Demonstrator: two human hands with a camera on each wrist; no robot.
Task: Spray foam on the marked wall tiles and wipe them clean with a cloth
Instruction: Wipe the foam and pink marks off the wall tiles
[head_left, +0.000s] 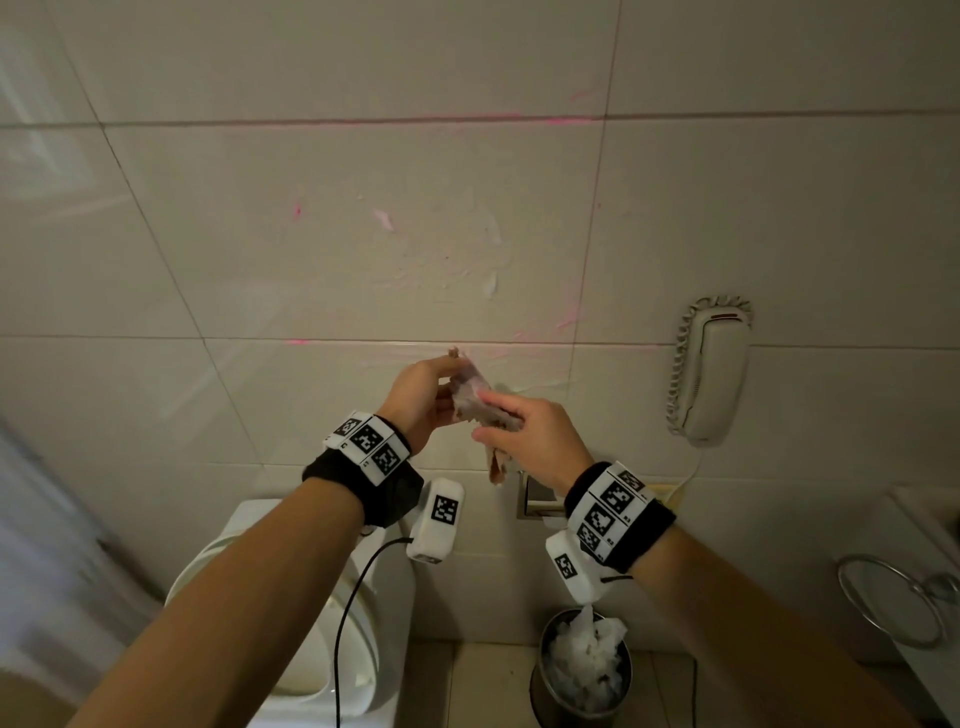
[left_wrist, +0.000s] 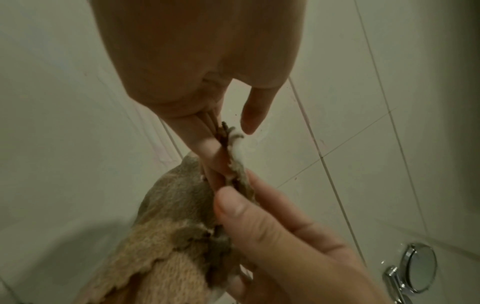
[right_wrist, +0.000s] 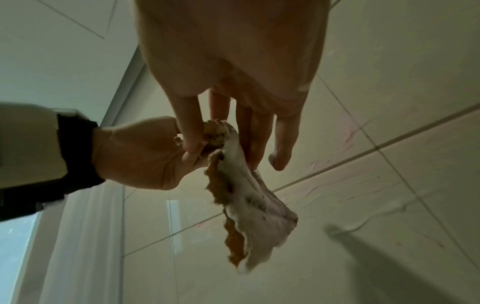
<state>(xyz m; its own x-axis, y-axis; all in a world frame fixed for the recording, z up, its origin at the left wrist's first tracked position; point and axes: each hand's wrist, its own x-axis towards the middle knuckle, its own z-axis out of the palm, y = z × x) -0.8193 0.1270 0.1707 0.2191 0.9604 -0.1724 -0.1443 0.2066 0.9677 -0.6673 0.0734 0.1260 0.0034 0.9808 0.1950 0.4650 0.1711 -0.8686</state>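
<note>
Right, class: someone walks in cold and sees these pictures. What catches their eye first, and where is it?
First, the two hands meeting mid-frame: the left hand and right hand both pinch a brown cloth smeared with white foam. Behind them, the wall tiles show pink marks and streaky foam residue. At the right hangs a wall phone, and below the hands stands a bin stuffed with white tissue.

The tiled floor (head_left: 493, 670) carries a white toilet (head_left: 311, 623) at lower left. Just right of it stands a round metal bin (head_left: 582, 670) stuffed with crumpled white tissue (head_left: 584, 654), close to the wall.
</note>
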